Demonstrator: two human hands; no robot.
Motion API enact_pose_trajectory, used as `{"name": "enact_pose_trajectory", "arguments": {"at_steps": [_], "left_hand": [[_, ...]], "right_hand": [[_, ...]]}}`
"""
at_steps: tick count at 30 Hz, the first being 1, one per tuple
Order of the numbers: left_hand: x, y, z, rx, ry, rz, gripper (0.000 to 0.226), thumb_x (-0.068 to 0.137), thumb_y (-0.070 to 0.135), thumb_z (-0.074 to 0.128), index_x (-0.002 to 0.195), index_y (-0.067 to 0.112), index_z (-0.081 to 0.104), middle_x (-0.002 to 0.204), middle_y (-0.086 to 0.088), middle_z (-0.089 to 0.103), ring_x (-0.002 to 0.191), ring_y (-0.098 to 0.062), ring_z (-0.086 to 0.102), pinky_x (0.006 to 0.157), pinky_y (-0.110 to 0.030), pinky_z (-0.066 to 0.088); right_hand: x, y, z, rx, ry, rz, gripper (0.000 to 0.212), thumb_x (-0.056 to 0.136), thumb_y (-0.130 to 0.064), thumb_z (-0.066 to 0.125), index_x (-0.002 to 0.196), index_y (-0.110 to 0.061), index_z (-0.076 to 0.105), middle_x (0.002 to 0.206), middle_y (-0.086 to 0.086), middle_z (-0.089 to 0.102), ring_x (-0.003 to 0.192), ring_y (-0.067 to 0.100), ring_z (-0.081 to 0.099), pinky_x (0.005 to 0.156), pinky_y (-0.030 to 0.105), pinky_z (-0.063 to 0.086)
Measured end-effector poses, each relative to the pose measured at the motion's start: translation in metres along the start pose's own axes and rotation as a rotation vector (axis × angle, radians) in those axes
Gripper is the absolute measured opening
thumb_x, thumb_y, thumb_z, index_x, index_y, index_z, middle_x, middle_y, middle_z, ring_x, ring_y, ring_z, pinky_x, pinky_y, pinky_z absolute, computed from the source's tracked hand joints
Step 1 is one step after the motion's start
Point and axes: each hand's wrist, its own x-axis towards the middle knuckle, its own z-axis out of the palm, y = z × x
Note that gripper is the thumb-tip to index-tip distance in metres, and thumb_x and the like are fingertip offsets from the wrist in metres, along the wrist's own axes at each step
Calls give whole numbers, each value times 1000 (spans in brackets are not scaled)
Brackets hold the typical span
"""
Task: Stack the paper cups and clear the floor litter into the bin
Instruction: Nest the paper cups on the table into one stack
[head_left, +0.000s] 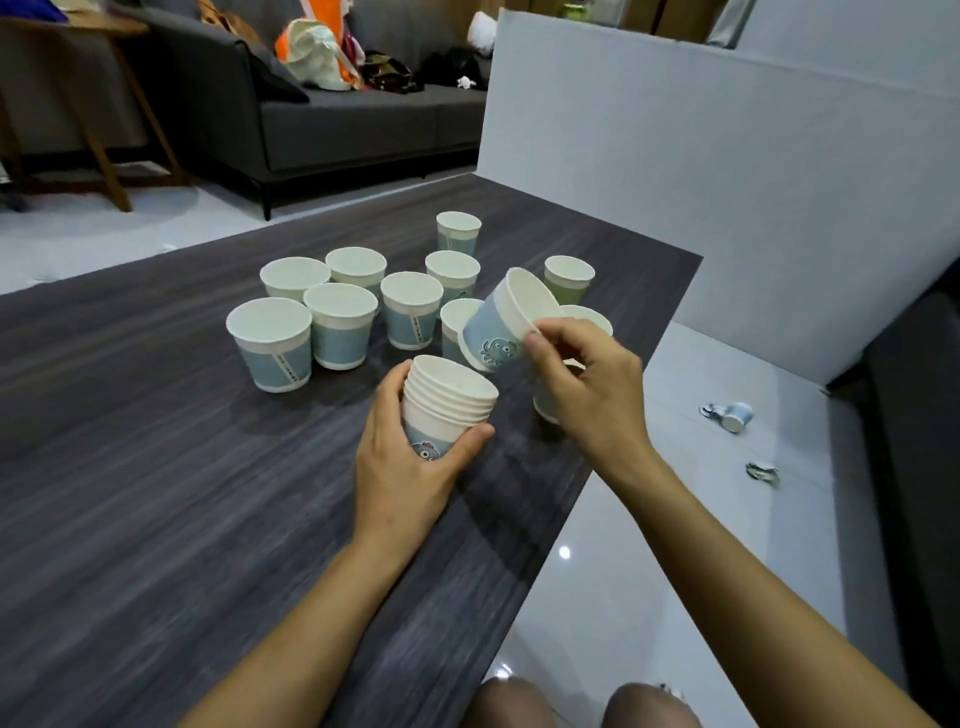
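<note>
Left hand (400, 467) grasps nested cup stack (447, 405) over dark surface (156, 493). Right hand (587, 384) pinches rim of tilted single cup (498, 327), just beside stack's mouth. Loose upright cups (311, 317) grouped behind. Crushed cup (732, 415) and litter scrap (762, 473) lie on floor (675, 571), right.

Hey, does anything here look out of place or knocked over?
Yes. A paper cup lies on its side on the white floor right of the table, with a crumpled scrap near it.
</note>
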Motion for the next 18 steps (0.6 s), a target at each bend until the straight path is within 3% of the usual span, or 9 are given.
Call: {"name": "enact_pose_trajectory", "arguments": {"at_steps": [2,4,6,8,10,12,15,18], "left_hand": [[1,0,0,6,-3,6,83,53,63,62,124,27,43,120,9,54,104,-6,51,80,-7,36],[0,0,0,26,-5,18,83,53,63,61,125,26,42,122,6,55,105,-10,52,81,-18,38],[0,1,1,39,-9,32,82,54,61,61,126,26,42,122,6,56,105,-11,53,82,-21,39],[0,2,0,25,2,35,81,55,61,62,126,26,42,121,8,56,104,-9,53,80,-13,39],[0,4,-2,0,19,43,78,58,60,62,126,26,43,118,12,55,101,-2,51,78,-1,35],[1,6,-2,-22,28,63,76,60,58,63,126,24,43,118,12,54,101,0,50,79,1,34],[4,9,-2,-38,40,69,77,60,57,64,126,25,42,121,9,55,105,-4,52,82,-3,37],[4,9,0,-7,21,77,78,59,58,64,126,25,42,121,9,54,106,-5,50,81,-1,35]], "right_hand": [[3,-10,-6,112,-34,48,11,88,-17,57,89,-14,67,80,-12,61,74,14,59,72,33,53],[3,-16,-6,140,-127,22,14,89,-21,54,87,-13,66,76,-16,58,73,13,59,71,38,53],[0,-19,-1,125,-225,-27,23,86,-24,52,87,-6,68,74,-14,58,71,2,55,69,26,50],[-6,-20,5,145,-300,-25,25,84,-24,53,86,-5,70,73,-14,58,70,-3,52,67,13,43],[-14,-20,11,149,-361,47,19,85,-23,57,85,-11,71,62,-24,57,75,2,46,68,8,36],[-19,-23,15,197,-395,148,14,86,-24,59,82,-18,71,57,-30,57,82,11,42,71,8,33],[-17,-25,12,220,-403,87,21,83,-33,51,79,-20,68,71,-23,56,90,18,49,82,22,38],[-13,-16,-1,243,-435,47,21,87,-28,50,99,-20,65,96,-17,53,94,5,53,87,24,44]]}}
